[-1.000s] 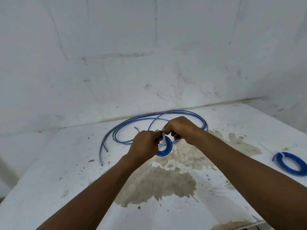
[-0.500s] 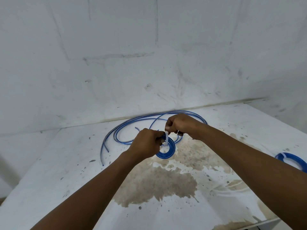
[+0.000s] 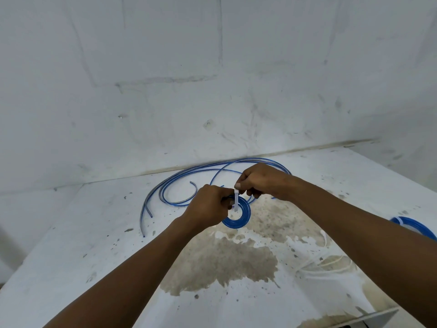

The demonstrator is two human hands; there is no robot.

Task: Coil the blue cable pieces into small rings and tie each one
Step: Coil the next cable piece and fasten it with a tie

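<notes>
Compared to a second ago the right hand (image 3: 261,179) has pulled the white tie (image 3: 236,200) up taller, cinching the blue ring (image 3: 237,215) that the left hand (image 3: 208,205) pinches just over the table (image 3: 99,233), so this one's nearly tied.

white stained table (image 3: 94,245) | loose blue cables (image 3: 175,183) | tied blue ring (image 3: 411,224)
</notes>
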